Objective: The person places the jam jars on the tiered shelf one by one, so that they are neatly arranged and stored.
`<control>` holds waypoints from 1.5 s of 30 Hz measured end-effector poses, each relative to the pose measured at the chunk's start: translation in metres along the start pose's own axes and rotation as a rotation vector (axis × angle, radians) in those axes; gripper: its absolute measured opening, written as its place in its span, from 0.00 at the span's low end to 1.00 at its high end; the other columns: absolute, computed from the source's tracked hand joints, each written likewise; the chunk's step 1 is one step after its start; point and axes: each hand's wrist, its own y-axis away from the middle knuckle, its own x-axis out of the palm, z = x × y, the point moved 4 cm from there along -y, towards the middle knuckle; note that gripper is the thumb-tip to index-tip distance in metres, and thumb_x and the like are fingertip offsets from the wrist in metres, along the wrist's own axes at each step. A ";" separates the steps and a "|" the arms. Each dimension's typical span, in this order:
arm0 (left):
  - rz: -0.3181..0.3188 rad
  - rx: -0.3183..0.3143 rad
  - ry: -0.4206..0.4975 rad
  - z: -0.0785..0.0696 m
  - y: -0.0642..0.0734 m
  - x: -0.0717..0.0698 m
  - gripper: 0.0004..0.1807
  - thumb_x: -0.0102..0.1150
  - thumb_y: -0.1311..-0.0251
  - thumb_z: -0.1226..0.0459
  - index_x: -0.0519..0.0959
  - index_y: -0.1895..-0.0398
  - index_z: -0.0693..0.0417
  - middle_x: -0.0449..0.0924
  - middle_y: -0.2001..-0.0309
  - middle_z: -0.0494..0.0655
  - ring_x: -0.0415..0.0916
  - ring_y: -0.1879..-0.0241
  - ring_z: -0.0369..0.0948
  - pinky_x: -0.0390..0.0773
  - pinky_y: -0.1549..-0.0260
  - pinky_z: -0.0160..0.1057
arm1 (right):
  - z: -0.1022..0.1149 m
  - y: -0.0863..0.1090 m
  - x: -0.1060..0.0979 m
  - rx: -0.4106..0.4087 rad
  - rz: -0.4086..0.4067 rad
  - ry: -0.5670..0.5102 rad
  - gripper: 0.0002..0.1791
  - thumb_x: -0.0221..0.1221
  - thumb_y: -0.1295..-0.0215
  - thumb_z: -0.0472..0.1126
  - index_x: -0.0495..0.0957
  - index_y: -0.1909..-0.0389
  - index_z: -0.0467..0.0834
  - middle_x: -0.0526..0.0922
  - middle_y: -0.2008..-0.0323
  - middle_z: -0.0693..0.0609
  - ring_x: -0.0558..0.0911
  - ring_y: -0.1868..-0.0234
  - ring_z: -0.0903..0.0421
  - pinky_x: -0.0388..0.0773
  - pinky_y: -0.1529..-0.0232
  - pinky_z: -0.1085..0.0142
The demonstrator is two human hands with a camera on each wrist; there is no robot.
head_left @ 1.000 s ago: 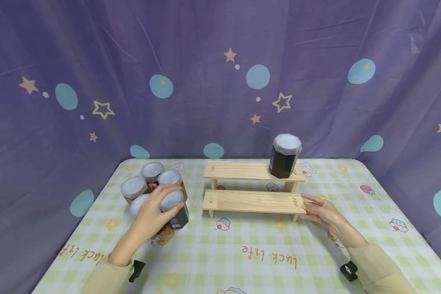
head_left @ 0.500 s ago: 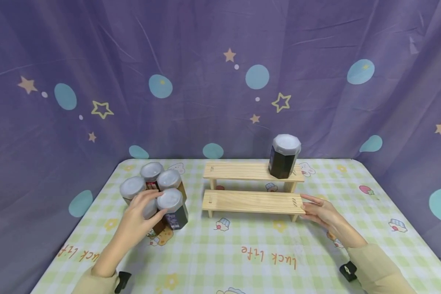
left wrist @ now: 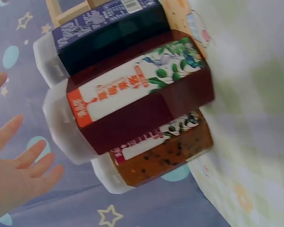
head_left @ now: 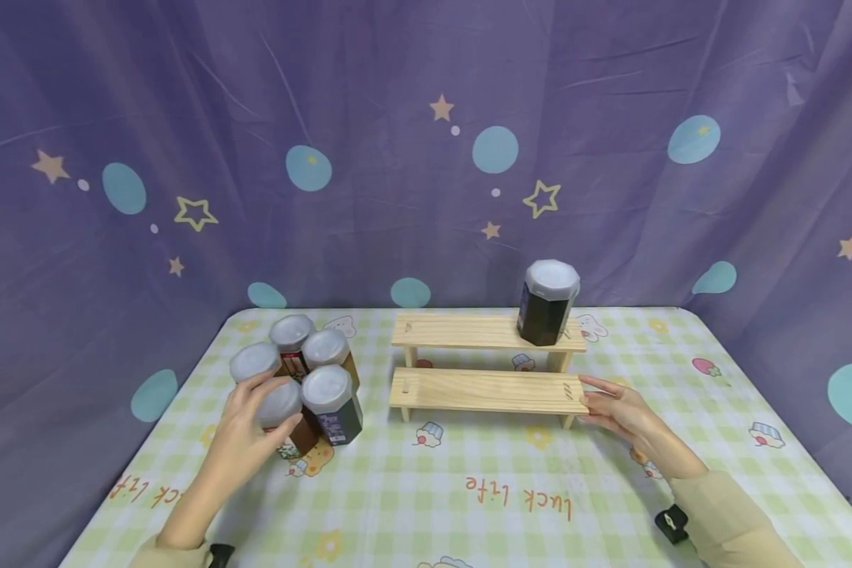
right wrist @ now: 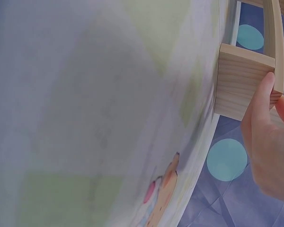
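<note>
Left hand (head_left: 237,436), fingers spread near white-lidded, dark-red faceted jar (left wrist: 142,90); careless nudge could topple crowded white-lidded neighbouring jars (head_left: 332,398). Right hand (head_left: 628,414) pinches two-tier pale-wood rack (head_left: 490,389).

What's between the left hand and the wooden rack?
Head view: beyond the left hand, the red-brown jar comes first, then the purple-labelled jar, then bare tablecloth up to the wooden rack.

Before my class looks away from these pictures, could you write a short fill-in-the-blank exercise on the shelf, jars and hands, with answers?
1. The shelf has ____ tiers.
2. The dark jar stands on the ____ (upper/lower) tier.
3. The right hand holds the end of the ____ (upper/lower) tier.
4. The group of jars by the left hand numbers ____.

Missing words: two; upper; lower; five.
</note>
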 end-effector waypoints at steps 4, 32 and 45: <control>0.004 -0.035 0.001 0.008 0.002 0.000 0.29 0.66 0.57 0.66 0.69 0.48 0.59 0.58 0.45 0.64 0.56 0.47 0.61 0.61 0.58 0.62 | 0.000 -0.001 0.000 0.001 -0.002 -0.003 0.37 0.51 0.39 0.31 0.42 0.34 0.32 0.78 0.66 0.53 0.81 0.64 0.57 0.75 0.57 0.62; 0.109 -0.182 0.095 0.045 0.013 0.012 0.40 0.65 0.53 0.60 0.58 0.38 0.61 0.53 0.42 0.66 0.56 0.46 0.61 0.61 0.57 0.63 | -0.003 -0.002 -0.002 0.000 -0.016 0.008 0.35 0.50 0.38 0.31 0.43 0.34 0.32 0.79 0.66 0.53 0.81 0.65 0.57 0.76 0.58 0.62; 0.068 -0.201 0.116 0.052 0.012 0.017 0.34 0.67 0.55 0.62 0.65 0.43 0.60 0.60 0.47 0.63 0.62 0.50 0.57 0.67 0.60 0.59 | -0.004 -0.003 -0.003 0.004 -0.018 0.004 0.35 0.51 0.38 0.31 0.43 0.34 0.32 0.79 0.65 0.52 0.81 0.65 0.57 0.76 0.58 0.62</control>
